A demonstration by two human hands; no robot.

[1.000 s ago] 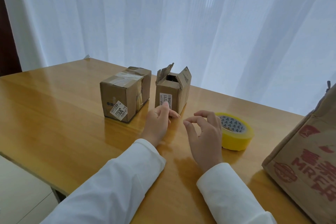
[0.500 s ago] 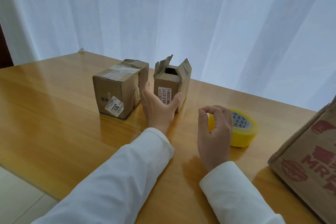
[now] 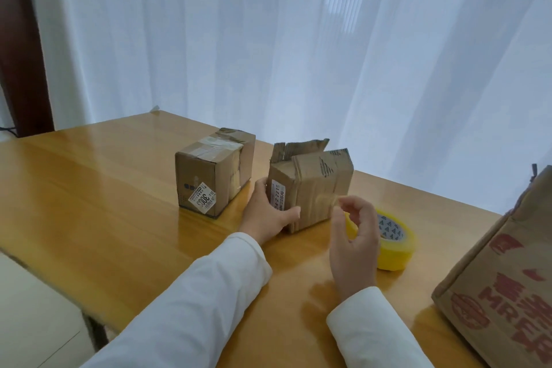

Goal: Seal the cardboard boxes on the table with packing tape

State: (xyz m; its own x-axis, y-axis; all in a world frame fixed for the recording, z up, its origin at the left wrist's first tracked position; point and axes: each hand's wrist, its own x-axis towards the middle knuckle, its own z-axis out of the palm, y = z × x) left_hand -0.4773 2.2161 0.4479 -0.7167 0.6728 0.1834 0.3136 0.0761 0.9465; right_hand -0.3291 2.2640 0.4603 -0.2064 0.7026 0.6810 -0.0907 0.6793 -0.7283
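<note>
Open-flapped box (image 3: 310, 188), frame centre beside the taped box (image 3: 213, 170), is being gripped and turned by the left hand (image 3: 268, 215) since a second ago, while the empty, loosely curled right hand (image 3: 355, 233) is being held by the tape roll (image 3: 391, 240); taping is pending.

Looks like someone's home: glossy wooden surface (image 3: 89, 188) by sheer white curtains (image 3: 268, 38), takeaway paper bag (image 3: 507, 278) on the right.
</note>
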